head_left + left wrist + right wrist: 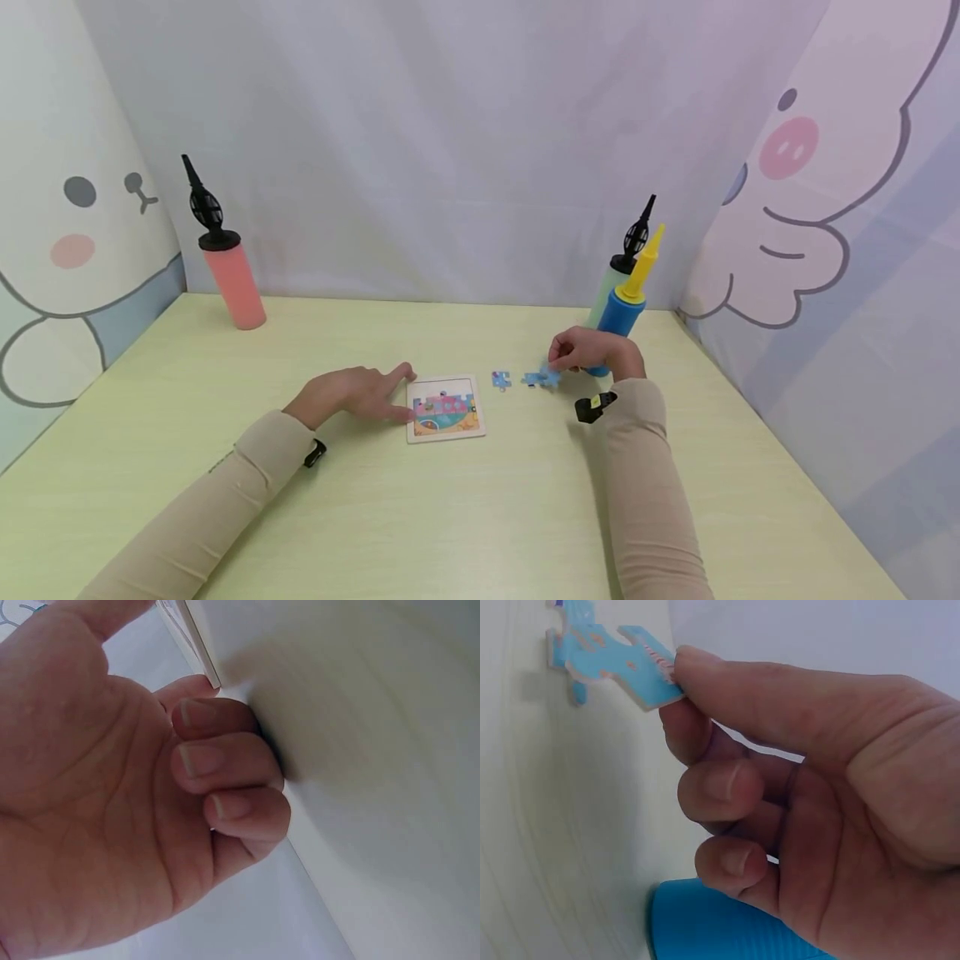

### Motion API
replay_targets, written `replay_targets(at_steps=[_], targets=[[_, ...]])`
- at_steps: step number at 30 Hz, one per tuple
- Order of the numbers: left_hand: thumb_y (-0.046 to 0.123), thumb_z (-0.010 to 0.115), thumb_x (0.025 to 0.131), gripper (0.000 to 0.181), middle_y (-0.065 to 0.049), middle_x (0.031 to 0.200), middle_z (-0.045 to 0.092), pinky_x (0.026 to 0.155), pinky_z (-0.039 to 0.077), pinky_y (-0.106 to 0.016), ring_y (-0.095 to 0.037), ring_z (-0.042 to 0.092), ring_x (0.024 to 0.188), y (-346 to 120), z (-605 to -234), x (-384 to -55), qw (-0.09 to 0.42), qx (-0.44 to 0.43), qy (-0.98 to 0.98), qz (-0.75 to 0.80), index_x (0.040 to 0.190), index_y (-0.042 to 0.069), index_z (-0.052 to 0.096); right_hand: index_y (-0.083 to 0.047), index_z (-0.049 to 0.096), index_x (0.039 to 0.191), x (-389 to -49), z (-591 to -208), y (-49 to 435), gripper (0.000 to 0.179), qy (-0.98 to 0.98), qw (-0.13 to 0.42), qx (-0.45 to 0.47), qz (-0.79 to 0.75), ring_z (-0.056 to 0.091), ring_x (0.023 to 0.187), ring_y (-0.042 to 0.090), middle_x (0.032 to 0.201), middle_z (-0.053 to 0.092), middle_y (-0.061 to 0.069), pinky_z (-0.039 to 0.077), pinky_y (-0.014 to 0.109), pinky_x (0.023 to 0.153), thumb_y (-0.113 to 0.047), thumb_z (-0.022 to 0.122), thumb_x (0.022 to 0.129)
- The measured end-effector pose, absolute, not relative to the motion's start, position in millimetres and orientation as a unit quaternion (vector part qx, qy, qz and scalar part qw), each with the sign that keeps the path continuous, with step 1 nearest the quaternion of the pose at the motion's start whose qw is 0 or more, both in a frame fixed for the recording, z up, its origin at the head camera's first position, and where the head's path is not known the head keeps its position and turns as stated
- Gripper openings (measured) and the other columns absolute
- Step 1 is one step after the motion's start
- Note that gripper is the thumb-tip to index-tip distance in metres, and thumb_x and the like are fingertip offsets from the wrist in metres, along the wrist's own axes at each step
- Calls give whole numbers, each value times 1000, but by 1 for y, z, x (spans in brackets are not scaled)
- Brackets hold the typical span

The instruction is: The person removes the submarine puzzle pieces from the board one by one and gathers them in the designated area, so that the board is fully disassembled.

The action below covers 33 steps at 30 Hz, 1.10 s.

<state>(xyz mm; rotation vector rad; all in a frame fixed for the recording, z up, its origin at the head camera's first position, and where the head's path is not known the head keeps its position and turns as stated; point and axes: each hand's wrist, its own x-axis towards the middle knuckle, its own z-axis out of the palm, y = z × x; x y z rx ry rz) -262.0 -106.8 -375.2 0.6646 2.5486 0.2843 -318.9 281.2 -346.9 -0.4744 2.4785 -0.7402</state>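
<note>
head view and right-wrist view both show a light-blue jigsaw piece [622,664] at the right hand's fingertips, above the bench [450,533] and right of its middle. the right hand [585,348] pinches it by one edge between thumb and index finger, which leaves most of its printed face uncovered; the other fingers curl loosely and hold nothing. the piece is tilted, and whether it touches the blue piece [531,380] just beyond cannot be told.

another loose piece [501,381] lies alone between that one and the jigsaw tray [461,386], perhaps kept apart so that it can be told from its neighbours. the tray lies flat, well in from the bench's far edge; joined pieces fill its lower part, while a pale strip shows along its upper rim. the left hand [360,393] has thumb and index finger spread wide at the tray's left edge, the index finger near the upper left corner, the other fingers folded in; it grips nothing, and seems placed there to stop the tray sliding.

farther out, a blue pump with a yellow nozzle [621,315] and a pale green pump [603,296] stand towards the bench's far right corner, the blue one close behind the right hand. a pink pump [234,283] stands near the far left corner, out of the hands' way, it seems.
</note>
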Motion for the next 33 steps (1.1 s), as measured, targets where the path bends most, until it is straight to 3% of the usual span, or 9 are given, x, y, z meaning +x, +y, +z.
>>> replay_targets(at_steps=[15,23,33], targets=[[52,63,94,65,-3,69,41,63,33,-34,-19,42,62,-108,-377,-264,243,245,933,101,141,20,32,-1,64,104,-317,-353,296,15,919,295,-107,-240,48,69,15,78,54,2,39,28,66,-15,63,99],[52,64,94,65,-3,69,42,64,33,-35,-19,44,63,-108,-377,-264,243,243,934,103,141,20,32,-3,65,104,-317,-354,301,13,931,272,-89,-225,51,80,17,85,57,2,40,28,72,-15,61,100],[52,63,94,65,-3,70,42,65,34,-35,-19,45,64,-108,-378,-266,243,246,933,99,141,20,32,-4,64,103,-319,-356,303,12,933,269,-77,-227,48,75,16,82,54,1,37,27,66,-15,61,100]])
